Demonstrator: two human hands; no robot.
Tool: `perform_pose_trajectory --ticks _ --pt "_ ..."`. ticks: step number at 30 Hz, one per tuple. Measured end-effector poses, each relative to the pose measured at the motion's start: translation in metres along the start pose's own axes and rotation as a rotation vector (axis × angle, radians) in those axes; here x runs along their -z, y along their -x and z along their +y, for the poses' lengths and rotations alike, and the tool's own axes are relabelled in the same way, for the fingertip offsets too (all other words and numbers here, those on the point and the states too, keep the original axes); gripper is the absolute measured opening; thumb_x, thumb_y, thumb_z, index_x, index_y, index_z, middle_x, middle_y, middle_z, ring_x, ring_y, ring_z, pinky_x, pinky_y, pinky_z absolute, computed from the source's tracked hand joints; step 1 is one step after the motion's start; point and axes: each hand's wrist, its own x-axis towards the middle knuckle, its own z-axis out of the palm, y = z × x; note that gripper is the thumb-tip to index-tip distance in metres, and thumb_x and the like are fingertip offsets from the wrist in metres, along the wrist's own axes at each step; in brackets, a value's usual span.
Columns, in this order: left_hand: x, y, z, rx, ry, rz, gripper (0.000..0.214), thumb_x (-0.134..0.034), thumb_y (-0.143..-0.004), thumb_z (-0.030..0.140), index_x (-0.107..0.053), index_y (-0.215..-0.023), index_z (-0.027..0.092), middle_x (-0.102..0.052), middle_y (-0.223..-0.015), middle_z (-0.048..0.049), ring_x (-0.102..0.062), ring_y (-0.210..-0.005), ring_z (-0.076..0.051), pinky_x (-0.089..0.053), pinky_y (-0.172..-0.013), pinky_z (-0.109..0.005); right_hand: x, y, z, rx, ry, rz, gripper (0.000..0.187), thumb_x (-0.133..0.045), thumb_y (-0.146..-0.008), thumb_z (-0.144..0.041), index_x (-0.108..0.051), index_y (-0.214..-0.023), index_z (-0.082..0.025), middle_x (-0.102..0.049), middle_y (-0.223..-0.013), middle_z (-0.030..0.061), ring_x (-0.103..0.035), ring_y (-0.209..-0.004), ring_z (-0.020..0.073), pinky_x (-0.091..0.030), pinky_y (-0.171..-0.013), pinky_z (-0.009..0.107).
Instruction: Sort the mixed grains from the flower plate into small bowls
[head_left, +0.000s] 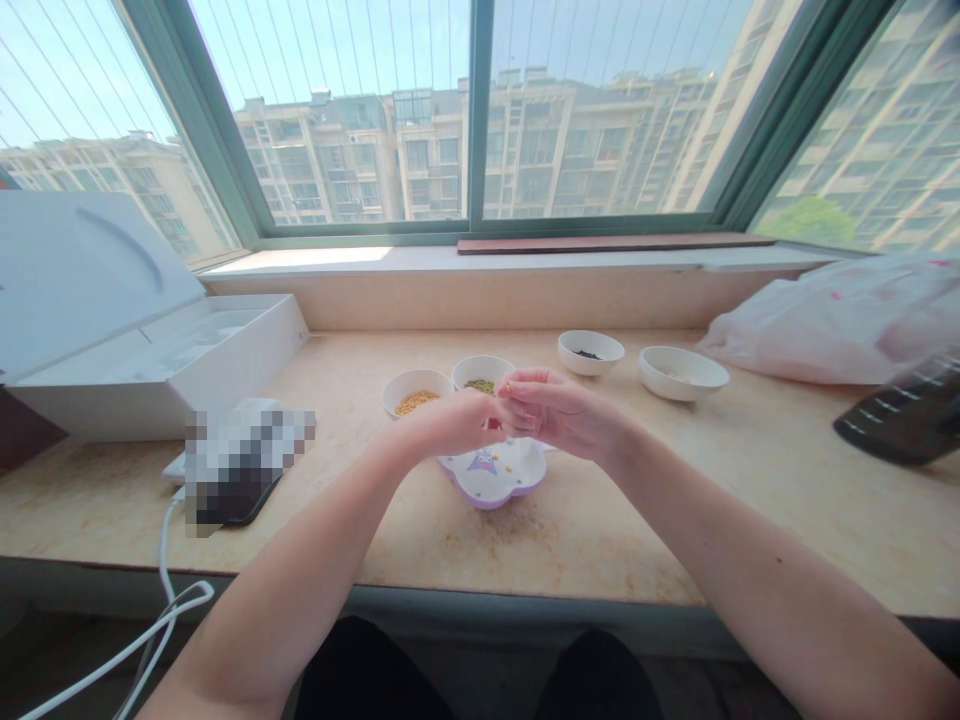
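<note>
My left hand point(454, 421) and my right hand point(556, 410) meet above a purple-rimmed white dish point(501, 474) with a cartoon figure on it. The right hand's fingertips pinch a tiny yellow grain close to the left hand's closed fingers. What the left hand holds is hidden. Behind the hands stand a white bowl of yellow grains point(415, 391) and a white bowl of green grains point(481, 372). Farther right are a bowl with a few dark seeds point(590, 351) and a nearly empty white bowl point(682, 372).
An open white box point(150, 350) sits at the left, with a phone point(240, 490) and white cable point(161, 610) before it. A plastic bag point(825, 320) and a dark object point(900, 420) lie at the right. The stone sill's front edge point(525, 585) runs below.
</note>
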Motion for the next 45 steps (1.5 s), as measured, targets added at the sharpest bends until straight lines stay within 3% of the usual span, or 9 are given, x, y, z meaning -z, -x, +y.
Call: perform_pose_trajectory --ticks 3,5,8,13,18,26,39,42,45 --pt "-0.001 0.000 -0.002 -0.038 -0.094 -0.205 0.016 -0.057 -0.084 0.018 -0.073 -0.084 0.022 -0.073 -0.086 -0.0027 -0.063 -0.076 -0.017 -0.047 -0.072 -0.030 0.004 -0.006 0.007 0.222 0.409 0.336 0.025 -0.067 -0.088 -0.044 -0.071 -0.087 -0.019 -0.055 -0.066 -0.0020 -0.045 -0.059 0.0128 -0.038 -0.059 0.028" --pt "-0.001 0.000 -0.002 -0.016 -0.114 -0.227 0.014 -0.059 -0.082 0.017 -0.073 -0.084 0.022 -0.073 -0.089 -0.0042 -0.063 -0.075 -0.018 -0.046 -0.071 -0.031 0.008 -0.009 0.012 0.352 0.750 0.524 0.025 -0.062 -0.092 -0.041 -0.074 -0.091 -0.020 -0.065 -0.075 0.0023 -0.052 -0.066 0.0153 -0.042 -0.066 0.030" --pt "-0.004 0.001 -0.002 0.023 -0.112 -0.216 0.009 -0.066 -0.077 0.014 -0.070 -0.076 0.021 -0.069 -0.077 -0.0029 -0.058 -0.067 -0.016 -0.042 -0.064 -0.031 0.013 -0.015 0.019 0.381 1.036 0.633 0.028 -0.056 -0.096 -0.038 -0.076 -0.094 -0.019 -0.071 -0.081 0.0056 -0.057 -0.070 0.0177 -0.044 -0.069 0.030" --pt "-0.010 0.001 0.000 0.082 -0.101 -0.248 0.011 -0.069 -0.076 0.014 -0.067 -0.068 0.022 -0.063 -0.067 0.0011 -0.052 -0.059 -0.015 -0.038 -0.057 -0.031 0.022 -0.025 0.027 0.273 1.165 0.762 0.032 -0.051 -0.099 -0.033 -0.079 -0.102 -0.017 -0.078 -0.093 0.0089 -0.066 -0.078 0.0208 -0.047 -0.074 0.031" --pt "-0.014 0.000 0.000 0.072 -0.016 -0.201 0.018 -0.071 -0.073 0.009 -0.063 -0.062 0.021 -0.060 -0.062 -0.0006 -0.050 -0.057 -0.015 -0.043 -0.062 -0.032 0.026 -0.027 0.030 0.114 1.259 0.697 0.032 -0.050 -0.098 -0.026 -0.080 -0.107 -0.018 -0.079 -0.098 0.0100 -0.071 -0.088 0.0235 -0.047 -0.079 0.032" --pt "-0.013 0.002 0.006 0.058 -0.137 -0.304 0.018 -0.058 -0.084 0.012 -0.058 -0.068 0.021 -0.066 -0.084 -0.0061 -0.057 -0.074 -0.021 -0.046 -0.072 -0.036 0.021 -0.019 0.018 0.057 1.265 0.663 0.025 -0.058 -0.094 -0.030 -0.079 -0.101 -0.018 -0.076 -0.081 0.0056 -0.066 -0.073 0.0202 -0.043 -0.069 0.031" --pt "-0.013 0.003 0.003 0.017 -0.140 -0.403 0.021 -0.053 -0.088 0.014 -0.047 -0.070 0.021 -0.056 -0.079 -0.0046 -0.052 -0.074 -0.019 -0.044 -0.074 -0.035 0.017 -0.011 0.007 -0.062 1.333 0.445 0.023 -0.059 -0.092 -0.031 -0.079 -0.090 -0.020 -0.076 -0.079 0.0046 -0.065 -0.071 0.0180 -0.038 -0.063 0.029" --pt "0.006 0.004 0.006 -0.036 0.050 -0.383 0.017 -0.053 -0.090 0.017 -0.049 -0.074 0.020 -0.049 -0.075 -0.0004 -0.046 -0.070 -0.016 -0.039 -0.068 -0.031 0.018 -0.009 0.004 -0.084 1.355 0.356 0.021 -0.060 -0.090 -0.028 -0.078 -0.085 -0.019 -0.073 -0.076 0.0041 -0.062 -0.069 0.0170 -0.037 -0.061 0.029" --pt "0.027 0.008 0.008 -0.129 0.539 -0.421 0.022 -0.053 -0.096 0.035 -0.048 -0.081 0.020 -0.041 -0.074 0.0023 -0.040 -0.067 -0.012 -0.034 -0.061 -0.028 0.017 -0.007 0.002 -0.119 1.355 0.126 0.017 -0.063 -0.086 -0.025 -0.076 -0.078 -0.018 -0.067 -0.068 0.0026 -0.056 -0.063 0.0153 -0.033 -0.058 0.029"
